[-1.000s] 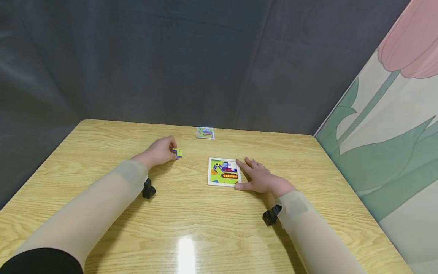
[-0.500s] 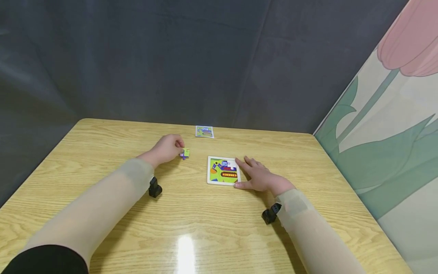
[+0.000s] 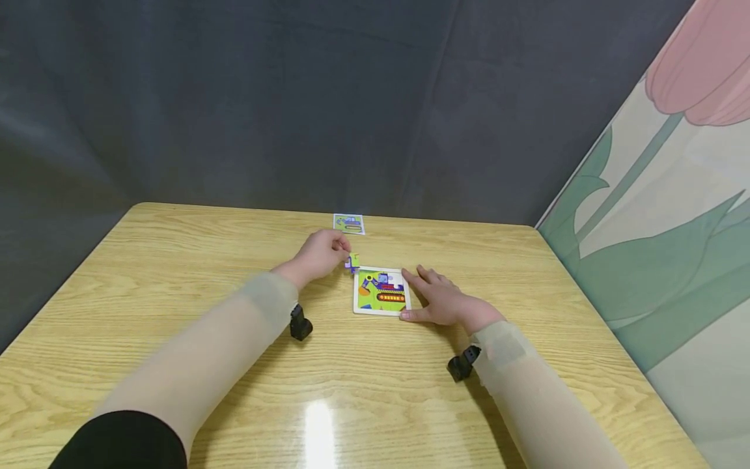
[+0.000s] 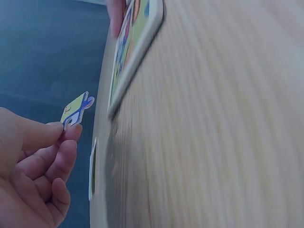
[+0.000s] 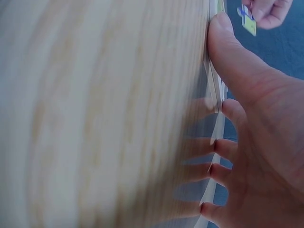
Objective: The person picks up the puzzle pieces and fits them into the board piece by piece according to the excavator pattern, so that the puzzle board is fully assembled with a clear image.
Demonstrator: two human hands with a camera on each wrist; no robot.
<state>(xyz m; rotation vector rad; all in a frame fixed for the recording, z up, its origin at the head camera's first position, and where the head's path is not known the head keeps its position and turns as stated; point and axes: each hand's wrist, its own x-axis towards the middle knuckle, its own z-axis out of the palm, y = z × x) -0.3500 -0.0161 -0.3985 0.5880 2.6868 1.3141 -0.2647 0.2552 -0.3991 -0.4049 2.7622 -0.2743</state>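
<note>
Between thumb and fingertips my left hand (image 3: pixel 319 254) pinches a jigsaw puzzle piece (image 4: pixel 76 110), yellow-green with blue and white parts. In the head view the piece appears at the upper left corner of a white-framed puzzle (image 3: pixel 381 292); the left wrist view shows it held above the table, apart from the frame. The puzzle pictures a digger, with a pale gap at its upper right. My right hand (image 3: pixel 439 299) rests at the frame's right side, fingers spread, its thumb on the lower right corner and a finger at the upper right corner.
A small picture card (image 3: pixel 349 224) with a similar digger lies near the far edge of the wooden table (image 3: pixel 375 384). Behind it hangs a dark curtain (image 3: pixel 281 111). A flower-patterned panel (image 3: pixel 662 247) stands along the right side.
My left hand has moved right with the puzzle piece, from the table's left part to the frame's upper left corner. The right hand and the framed puzzle have stayed in place.
</note>
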